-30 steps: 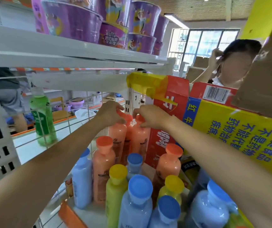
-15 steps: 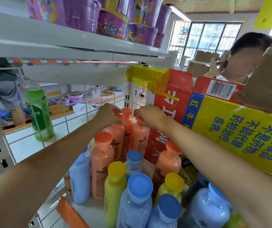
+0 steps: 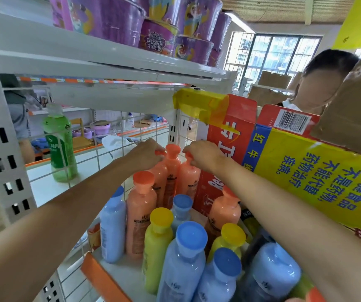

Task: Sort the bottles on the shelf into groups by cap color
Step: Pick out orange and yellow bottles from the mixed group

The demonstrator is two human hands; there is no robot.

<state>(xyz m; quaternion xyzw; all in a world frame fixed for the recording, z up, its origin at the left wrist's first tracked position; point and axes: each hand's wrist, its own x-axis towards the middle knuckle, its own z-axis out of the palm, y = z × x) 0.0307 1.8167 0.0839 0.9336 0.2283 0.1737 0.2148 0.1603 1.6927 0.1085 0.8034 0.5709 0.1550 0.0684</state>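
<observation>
Three orange-capped bottles stand together at the back of the shelf. My left hand [image 3: 145, 152] grips the cap of the left orange bottle [image 3: 160, 177]. My right hand [image 3: 201, 154] grips the cap of the right orange bottle [image 3: 188, 179]. Between them the middle orange bottle [image 3: 172, 164] stands free. In front stand two more orange-capped bottles [image 3: 140, 210] [image 3: 223, 212], two yellow-capped bottles [image 3: 156, 238] [image 3: 229, 238] and several blue-capped bottles [image 3: 184, 264].
A red and yellow carton [image 3: 306, 171] leans in on the right, close over my right arm. A green drink bottle [image 3: 60, 144] stands behind the wire grid at left. Purple noodle bowls [image 3: 157, 38] fill the shelf above. A person [image 3: 325, 83] stands beyond the carton.
Both hands have stayed on the caps of the rear orange bottles. The view has shifted slightly; the bottles have not visibly moved.
</observation>
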